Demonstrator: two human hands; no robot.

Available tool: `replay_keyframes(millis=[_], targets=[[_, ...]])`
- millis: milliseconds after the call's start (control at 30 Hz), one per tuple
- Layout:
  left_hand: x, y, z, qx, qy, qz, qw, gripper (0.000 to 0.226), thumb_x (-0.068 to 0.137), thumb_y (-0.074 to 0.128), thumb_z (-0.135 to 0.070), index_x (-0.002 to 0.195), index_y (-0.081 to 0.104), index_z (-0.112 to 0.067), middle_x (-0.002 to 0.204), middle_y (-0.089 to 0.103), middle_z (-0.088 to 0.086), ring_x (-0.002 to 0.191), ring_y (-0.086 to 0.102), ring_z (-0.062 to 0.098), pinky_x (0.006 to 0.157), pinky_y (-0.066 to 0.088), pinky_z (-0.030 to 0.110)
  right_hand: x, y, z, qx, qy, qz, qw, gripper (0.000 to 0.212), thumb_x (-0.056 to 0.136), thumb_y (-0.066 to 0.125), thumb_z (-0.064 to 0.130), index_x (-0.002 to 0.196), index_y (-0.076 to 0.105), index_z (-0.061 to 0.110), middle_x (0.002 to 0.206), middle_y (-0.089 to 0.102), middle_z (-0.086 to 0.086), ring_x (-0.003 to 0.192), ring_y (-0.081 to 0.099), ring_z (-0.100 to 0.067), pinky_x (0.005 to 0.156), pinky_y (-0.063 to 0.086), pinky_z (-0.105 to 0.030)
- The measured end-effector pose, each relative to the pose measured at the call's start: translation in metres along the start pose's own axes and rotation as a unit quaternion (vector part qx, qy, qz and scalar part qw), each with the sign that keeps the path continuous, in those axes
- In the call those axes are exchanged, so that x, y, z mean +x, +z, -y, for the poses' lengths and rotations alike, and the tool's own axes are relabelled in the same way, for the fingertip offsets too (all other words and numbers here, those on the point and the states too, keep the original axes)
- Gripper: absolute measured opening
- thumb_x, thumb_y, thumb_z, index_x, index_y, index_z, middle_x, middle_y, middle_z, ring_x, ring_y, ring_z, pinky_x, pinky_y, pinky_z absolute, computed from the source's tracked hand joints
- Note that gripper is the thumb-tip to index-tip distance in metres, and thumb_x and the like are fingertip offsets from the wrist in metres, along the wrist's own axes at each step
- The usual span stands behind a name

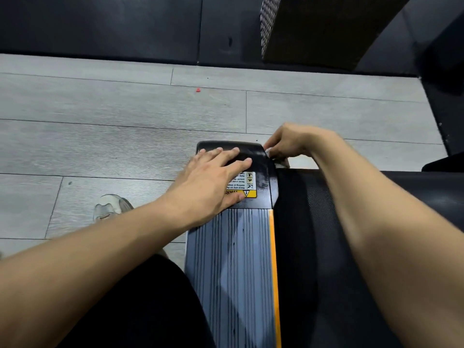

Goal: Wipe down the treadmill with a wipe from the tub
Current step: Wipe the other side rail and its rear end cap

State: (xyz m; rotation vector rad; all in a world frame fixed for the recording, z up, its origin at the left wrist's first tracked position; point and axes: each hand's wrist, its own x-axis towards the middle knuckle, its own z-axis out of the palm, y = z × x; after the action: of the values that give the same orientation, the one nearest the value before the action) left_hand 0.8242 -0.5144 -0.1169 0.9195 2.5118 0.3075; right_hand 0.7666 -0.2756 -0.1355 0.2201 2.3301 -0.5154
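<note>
The treadmill's ribbed grey side rail (233, 259) with an orange stripe runs away from me and ends in a black end cap (251, 149) carrying a yellow warning label. The black belt (301, 234) lies to the rail's right. My left hand (213, 179) rests flat on the end cap, fingers straight, partly covering the label. My right hand (288, 141) pinches a crumpled white wipe (278, 158) against the end cap's far right corner, at the rear edge of the belt. Most of the wipe is hidden under the fingers. The tub is not in view.
Grey plank floor (100, 136) spreads left and beyond the treadmill, with a small red scrap (198, 90) on it. A light shoe (110, 205) stands on the floor left of the rail. Dark wall panels (100, 23) and a brown block (313, 26) stand at the back.
</note>
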Motion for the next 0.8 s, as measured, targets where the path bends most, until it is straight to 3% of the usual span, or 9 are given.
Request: replay_keyframes(millis=[67, 133, 200, 267, 333, 500, 667, 800], targets=[[0.000, 0.000, 0.000, -0.002, 0.000, -0.001, 1.000, 0.071, 0.099, 0.051, -0.055, 0.159, 0.017, -0.042, 0.170, 0.010, -0.008, 0.156, 0.008, 0.022, 0.127, 0.005, 0.041, 0.007, 0.003, 0.004, -0.013, 0.009, 0.018, 1.000, 0.020, 0.094, 0.059, 0.012, 0.085, 0.075, 0.020, 0.075, 0.070, -0.006, 0.064, 0.055, -0.011, 0.062, 0.044, -0.022], [0.000, 0.000, 0.001, -0.004, -0.002, -0.003, 1.000, 0.071, 0.099, 0.052, -0.055, 0.159, 0.016, -0.042, 0.170, 0.009, -0.008, 0.156, 0.007, 0.021, 0.127, 0.005, 0.040, 0.003, 0.011, 0.007, -0.029, 0.000, -0.020, 0.999, 0.024, 0.096, 0.056, 0.011, 0.080, 0.071, 0.022, 0.069, 0.064, 0.001, 0.069, 0.055, -0.014, 0.058, 0.041, -0.023], [0.000, 0.000, 0.000, -0.006, -0.003, -0.001, 1.000, 0.071, 0.099, 0.052, -0.055, 0.159, 0.016, -0.042, 0.170, 0.009, -0.008, 0.156, 0.006, 0.020, 0.127, 0.004, 0.040, -0.010, 0.023, 0.003, 0.033, -0.007, -0.091, 0.995, 0.021, 0.097, 0.058, 0.012, 0.090, 0.074, 0.023, 0.080, 0.070, 0.003, 0.086, 0.062, -0.017, 0.069, 0.044, -0.024], [0.000, 0.000, 0.000, -0.005, -0.005, -0.002, 1.000, 0.071, 0.100, 0.052, -0.055, 0.159, 0.015, -0.042, 0.170, 0.008, -0.009, 0.156, 0.006, 0.020, 0.127, 0.004, 0.038, -0.028, 0.037, -0.001, 0.086, -0.013, -0.170, 0.982, 0.021, 0.097, 0.059, 0.017, 0.109, 0.077, 0.020, 0.107, 0.075, -0.002, 0.106, 0.066, -0.020, 0.088, 0.048, -0.026], [0.001, 0.001, 0.001, -0.004, -0.003, -0.003, 1.000, 0.072, 0.099, 0.052, -0.055, 0.159, 0.016, -0.041, 0.170, 0.010, -0.008, 0.156, 0.007, 0.020, 0.127, 0.004, 0.038, -0.047, 0.053, -0.003, 0.085, -0.020, -0.232, 0.969, 0.024, 0.097, 0.059, 0.020, 0.114, 0.076, 0.020, 0.117, 0.073, -0.004, 0.114, 0.064, -0.023, 0.096, 0.048, -0.030], [0.000, 0.003, 0.001, -0.023, -0.005, -0.020, 1.000, 0.077, 0.096, 0.058, -0.055, 0.159, 0.022, -0.032, 0.169, 0.017, -0.006, 0.155, 0.013, 0.019, 0.127, 0.008, 0.038, -0.102, 0.106, 0.002, 0.098, -0.085, -0.396, 0.909, 0.015, 0.093, 0.065, 0.017, 0.103, 0.077, 0.015, 0.103, 0.067, -0.004, 0.097, 0.063, -0.028, 0.085, 0.050, -0.037], [-0.009, 0.001, 0.001, -0.085, -0.062, -0.068, 0.992, 0.081, 0.083, 0.072, -0.061, 0.151, 0.039, -0.030, 0.157, 0.031, 0.002, 0.144, 0.033, 0.023, 0.116, 0.036, 0.044, -0.128, 0.144, 0.010, 0.189, -0.078, -0.446, 0.871, 0.031, 0.090, 0.068, 0.006, 0.118, 0.073, 0.020, 0.111, 0.064, 0.007, 0.100, 0.058, -0.015, 0.090, 0.039, -0.013], [-0.012, -0.003, -0.001, -0.049, -0.086, -0.085, 0.991, 0.082, 0.078, 0.069, -0.070, 0.149, 0.041, -0.038, 0.151, 0.038, 0.000, 0.138, 0.038, 0.023, 0.114, 0.036, 0.041, -0.118, 0.147, 0.028, 0.177, -0.100, -0.445, 0.872, 0.030, 0.090, 0.069, 0.008, 0.118, 0.074, 0.019, 0.116, 0.065, 0.004, 0.109, 0.055, -0.014, 0.095, 0.037, -0.013]])
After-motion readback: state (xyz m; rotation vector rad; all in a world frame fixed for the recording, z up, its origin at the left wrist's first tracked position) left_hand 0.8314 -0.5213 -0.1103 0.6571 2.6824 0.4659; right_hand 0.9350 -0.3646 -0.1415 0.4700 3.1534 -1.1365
